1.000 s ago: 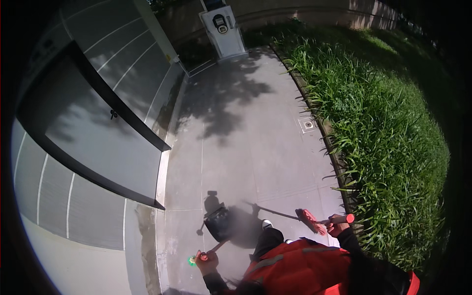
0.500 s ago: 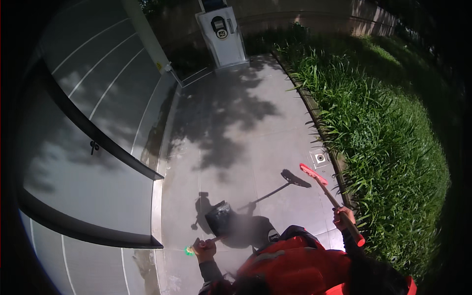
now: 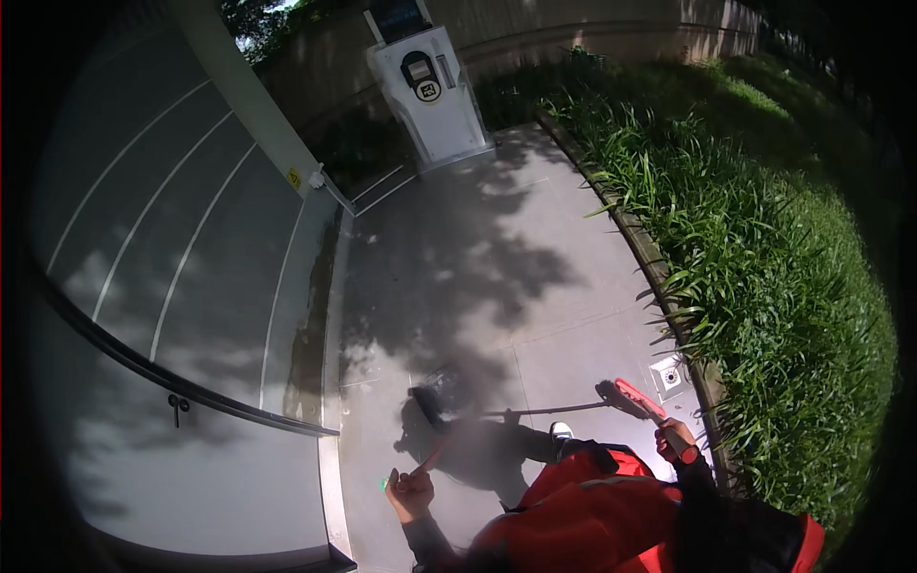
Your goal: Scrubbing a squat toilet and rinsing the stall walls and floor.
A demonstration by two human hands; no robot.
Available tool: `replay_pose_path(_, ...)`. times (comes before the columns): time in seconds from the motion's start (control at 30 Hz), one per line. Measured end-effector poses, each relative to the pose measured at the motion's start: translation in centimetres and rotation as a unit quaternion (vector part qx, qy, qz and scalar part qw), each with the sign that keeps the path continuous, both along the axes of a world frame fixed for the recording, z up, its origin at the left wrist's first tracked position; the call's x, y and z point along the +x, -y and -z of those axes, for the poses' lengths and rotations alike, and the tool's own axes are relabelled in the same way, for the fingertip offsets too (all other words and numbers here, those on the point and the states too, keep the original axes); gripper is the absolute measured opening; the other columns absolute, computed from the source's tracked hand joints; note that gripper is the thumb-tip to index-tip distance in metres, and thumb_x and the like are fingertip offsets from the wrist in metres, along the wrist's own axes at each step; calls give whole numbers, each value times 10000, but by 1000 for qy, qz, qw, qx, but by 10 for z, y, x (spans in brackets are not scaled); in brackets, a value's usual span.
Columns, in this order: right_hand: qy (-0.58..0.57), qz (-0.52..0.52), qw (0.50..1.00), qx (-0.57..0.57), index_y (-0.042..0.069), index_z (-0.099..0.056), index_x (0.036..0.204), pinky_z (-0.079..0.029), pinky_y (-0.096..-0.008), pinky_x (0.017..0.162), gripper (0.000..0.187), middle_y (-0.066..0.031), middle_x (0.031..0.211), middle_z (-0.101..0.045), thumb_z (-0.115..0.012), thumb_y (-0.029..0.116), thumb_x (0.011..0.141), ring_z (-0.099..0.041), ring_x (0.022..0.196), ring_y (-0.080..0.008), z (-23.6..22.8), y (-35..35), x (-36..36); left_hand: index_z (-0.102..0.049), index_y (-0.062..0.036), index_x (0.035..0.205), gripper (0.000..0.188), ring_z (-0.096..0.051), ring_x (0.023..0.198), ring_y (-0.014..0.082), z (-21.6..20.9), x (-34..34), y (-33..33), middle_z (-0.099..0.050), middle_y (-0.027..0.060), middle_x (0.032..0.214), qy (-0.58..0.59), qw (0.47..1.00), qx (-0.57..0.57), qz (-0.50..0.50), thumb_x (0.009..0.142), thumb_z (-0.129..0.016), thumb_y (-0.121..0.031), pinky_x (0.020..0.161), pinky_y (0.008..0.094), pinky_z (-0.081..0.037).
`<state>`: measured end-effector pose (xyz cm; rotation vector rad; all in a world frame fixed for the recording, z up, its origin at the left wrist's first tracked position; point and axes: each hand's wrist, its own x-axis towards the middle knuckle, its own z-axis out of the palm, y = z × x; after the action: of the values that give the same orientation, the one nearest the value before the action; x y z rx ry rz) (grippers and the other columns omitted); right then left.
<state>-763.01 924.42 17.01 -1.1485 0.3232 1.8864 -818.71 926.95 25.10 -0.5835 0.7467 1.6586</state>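
My left hand [image 3: 411,495] is closed around the reddish handle of a dustpan [image 3: 436,401]. Its dark pan hangs or rests ahead of that hand, blurred and partly lost in shadow. A small green thing [image 3: 386,483] pokes out beside the left fingers; its kind is unclear. On the right, my right hand [image 3: 676,441] grips the brown shaft of a broom with a red end. The broom's red head [image 3: 638,398] points forward and left, apparently raised over the paving, with its shadow beside it.
A grey wall with a door [image 3: 220,458] runs along the left. Grey paving [image 3: 516,315] stretches forward to a white cabinet [image 3: 439,105]. A low kerb [image 3: 659,272] borders tall grass [image 3: 764,286] on the right. A floor drain [image 3: 670,378] lies near the kerb. My shoe [image 3: 562,432] shows below.
The view has shifted forward and turned, so the door, cabinet and drain sit lower in it. The broom has swung nearer my body, its shaft looking shorter. Both hands keep their holds.
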Motion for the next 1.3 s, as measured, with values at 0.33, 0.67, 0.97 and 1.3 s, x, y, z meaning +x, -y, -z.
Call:
replay_pose_path(0.33, -25, -51, 995, 84, 13, -428, 756, -327, -188, 372, 161, 9, 552, -418, -497, 147, 698, -369, 412, -79, -55, -345, -70, -252, -158, 438, 465, -291, 335, 106, -24, -20, -272, -259, -35, 370, -49, 999, -7, 23, 844, -353, -360, 342, 212, -272)
replay_pose_path(0.67, -14, -20, 992, 123, -36, -455, 838, -326, -214, 349, 222, -1, 535, -396, -471, 137, 699, -379, 393, -101, -41, -637, -147, -345, -128, 405, 409, -383, 429, 127, 14, -94, -590, -304, -7, 384, -94, 993, -59, 46, 768, -441, -287, 385, 213, -291)
replay_pose_path(0.97, 88, -30, 991, 96, 8, -471, 738, -376, -209, 361, 191, -6, 492, -438, -475, 193, 690, -424, 387, -107, -25, -856, -193, -356, -100, 440, 335, -412, 462, 117, 5, -152, -872, -381, 29, 424, -65, 992, 3, 105, 712, -528, -196, 369, 194, -258)
replay_pose_path(1.3, -114, -54, 991, 49, 69, -475, 930, -401, -213, 405, 231, -12, 569, -470, -475, 204, 742, -471, 463, -101, 8, -1166, -258, -415, -66, 501, 303, -334, 442, 139, 12, -213, -1199, -412, 112, 566, -76, 994, -6, 73, 731, -525, -229, 379, 210, -241)
